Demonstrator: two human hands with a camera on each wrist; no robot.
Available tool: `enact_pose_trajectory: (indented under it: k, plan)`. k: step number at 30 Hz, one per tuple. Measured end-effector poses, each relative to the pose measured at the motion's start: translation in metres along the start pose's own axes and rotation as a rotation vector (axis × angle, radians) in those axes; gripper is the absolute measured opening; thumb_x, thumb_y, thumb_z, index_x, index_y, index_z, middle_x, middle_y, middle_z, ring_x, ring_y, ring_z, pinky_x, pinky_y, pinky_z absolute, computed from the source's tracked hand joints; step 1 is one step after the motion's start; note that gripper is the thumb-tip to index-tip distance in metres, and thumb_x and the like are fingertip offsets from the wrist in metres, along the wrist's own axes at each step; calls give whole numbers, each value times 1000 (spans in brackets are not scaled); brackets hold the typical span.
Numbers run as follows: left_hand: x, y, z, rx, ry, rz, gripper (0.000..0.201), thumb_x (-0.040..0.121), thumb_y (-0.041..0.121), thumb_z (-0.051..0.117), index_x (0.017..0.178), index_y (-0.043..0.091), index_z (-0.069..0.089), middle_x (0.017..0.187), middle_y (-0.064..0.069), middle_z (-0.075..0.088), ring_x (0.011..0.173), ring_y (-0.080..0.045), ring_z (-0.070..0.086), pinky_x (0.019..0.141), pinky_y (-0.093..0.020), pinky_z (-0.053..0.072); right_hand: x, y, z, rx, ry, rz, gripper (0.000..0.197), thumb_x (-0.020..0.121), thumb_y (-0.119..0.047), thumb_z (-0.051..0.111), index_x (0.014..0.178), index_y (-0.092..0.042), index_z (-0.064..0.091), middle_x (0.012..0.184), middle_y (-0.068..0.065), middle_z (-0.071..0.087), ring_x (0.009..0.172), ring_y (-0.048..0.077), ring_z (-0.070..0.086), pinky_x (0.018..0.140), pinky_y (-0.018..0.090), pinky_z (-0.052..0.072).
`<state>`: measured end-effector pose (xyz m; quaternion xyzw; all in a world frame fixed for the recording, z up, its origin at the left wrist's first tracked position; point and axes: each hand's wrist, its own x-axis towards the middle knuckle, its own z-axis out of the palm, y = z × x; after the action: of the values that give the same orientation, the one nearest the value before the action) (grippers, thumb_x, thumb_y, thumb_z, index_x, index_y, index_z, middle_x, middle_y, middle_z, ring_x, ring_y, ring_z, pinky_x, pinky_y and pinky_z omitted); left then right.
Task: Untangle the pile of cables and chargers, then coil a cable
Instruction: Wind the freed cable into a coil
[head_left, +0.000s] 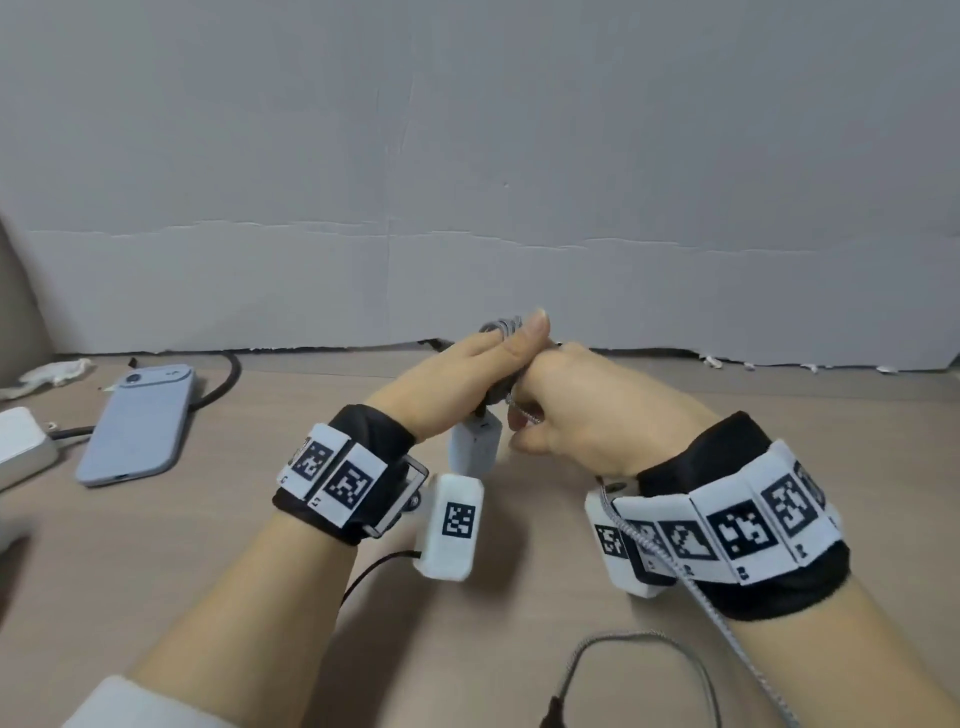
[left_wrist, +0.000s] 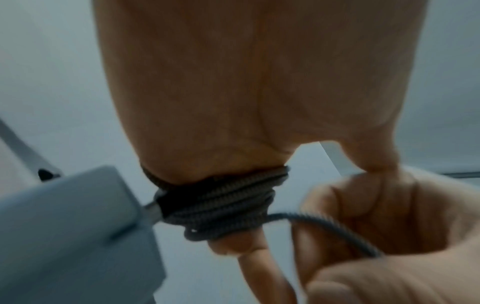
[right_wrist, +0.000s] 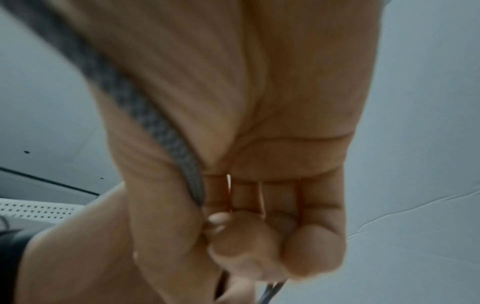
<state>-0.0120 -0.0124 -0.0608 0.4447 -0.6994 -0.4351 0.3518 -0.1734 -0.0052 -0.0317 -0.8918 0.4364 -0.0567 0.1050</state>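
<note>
Several turns of the grey braided cable (left_wrist: 221, 207) already sit wrapped round the left hand (head_left: 457, 374) fingers above the worktop (head_left: 519, 649), white charger block (head_left: 475, 447) dangling, while the right hand (head_left: 576, 415) grips the slack, a long tail left to wind.

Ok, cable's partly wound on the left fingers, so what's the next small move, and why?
Probably one more turn: the right hand carries the braided cable it grips around the left hand fingers again. Several wraps already sit there beside the hanging charger, yet slack trails past the right wrist down to a loose loop on the table.
</note>
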Motion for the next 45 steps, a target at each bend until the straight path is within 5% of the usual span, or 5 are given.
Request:
enact_pose_trajectory:
  k: [5,14,23,36,45]
  plan:
    - [-2,-3,-18,344,-51,16,21,85,47,77,85,28,68,70,8,56,64,-11,50,64,-27,40,-13,14,-21,180,74,45,6,83,-24,70,86,-27,67,66,-11,62,65,7,60,68,32,54]
    - [1,-31,-57,181,723,-25,47,105,35,51,76,3,72,43,13,49,42,-1,40,48,-14,34,-22,37,-39,651,292,45,13,99,-18,63,91,-10,71,58,2,62,50,21,65,57,37,55]
    - [8,3,-21,-646,-145,280,48,103,36,34,97,2,68,52,7,17,47,-10,23,53,-25,23,23,53,18,140,472,244,24,100,-32,53,97,-17,72,87,8,71,91,36,62,77,40,51]
    - [12,-8,-4,-180,89,-35,73,78,88,37,114,33,69,117,7,69,108,-12,63,91,-36,46,9,8,14,72,84,-85,14,93,-11,47,87,-16,58,119,-5,52,90,20,50,81,42,50]
    - [2,-9,-18,208,53,65,43,88,52,66,87,9,67,64,8,48,61,-10,43,60,-21,36,4,30,-8,479,459,-55,14,85,-15,73,94,-26,74,80,-14,70,67,2,61,69,24,52]
